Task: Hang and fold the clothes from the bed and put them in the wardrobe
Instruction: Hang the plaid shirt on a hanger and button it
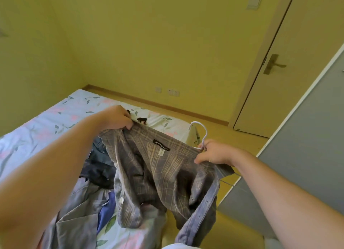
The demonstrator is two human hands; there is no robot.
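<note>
Head view: a plaid shirt (158,172) in brown and grey is held up in the air over the near corner of the bed (37,122), its collar stretched between two bare hands and its black neck label (161,145) facing the camera. The left hand (116,118) grasps one end of the collar, fingers (128,126) curled over the cloth edge. The right hand (216,153) pinches the other end under its thumb, and its curled fingers (202,146) also grip the neck of a pale wire hanger (204,132), whose hook stands up above the knuckles; a thin stretch of the wire shows below the shirt's right side. The shirt's body and sleeves hang down loose and crumpled, the lower hem reaching the bedsheet. Behind and under it, a pile of clothes (96,171) lies on the floral sheet: something dark, a grey garment (78,215) and a strip of blue cloth (105,211). A grey panel (307,137) with a white edge stands at the right, and beyond it a closed door (305,34) with a lever handle (273,64).
</note>
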